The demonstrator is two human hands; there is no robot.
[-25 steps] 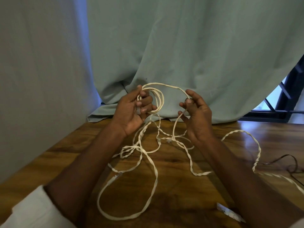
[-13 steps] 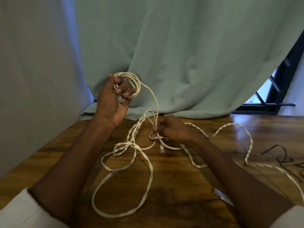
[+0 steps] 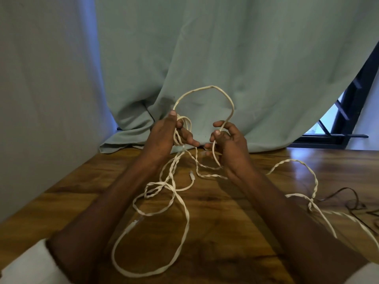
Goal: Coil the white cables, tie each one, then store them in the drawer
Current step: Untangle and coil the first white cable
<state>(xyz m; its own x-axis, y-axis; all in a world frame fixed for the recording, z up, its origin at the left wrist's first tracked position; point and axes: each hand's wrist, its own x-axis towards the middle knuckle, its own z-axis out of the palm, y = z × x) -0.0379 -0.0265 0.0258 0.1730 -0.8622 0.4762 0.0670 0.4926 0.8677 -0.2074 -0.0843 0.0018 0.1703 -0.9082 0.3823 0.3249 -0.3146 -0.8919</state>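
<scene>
1. Left hand (image 3: 164, 136) fingers curl round a small coil of white cable (image 3: 205, 88); right hand (image 3: 229, 144) fingers pinch the same strand.
2. Cable arcs between the hands toward 12 o'clock; twisted slack trails loose toward 6 and 3 o'clock.
3. Bench (image 3: 235, 232) far edge meets green curtain (image 3: 225, 58); thin dark wire (image 3: 352, 201) at 3 o'clock.
</scene>
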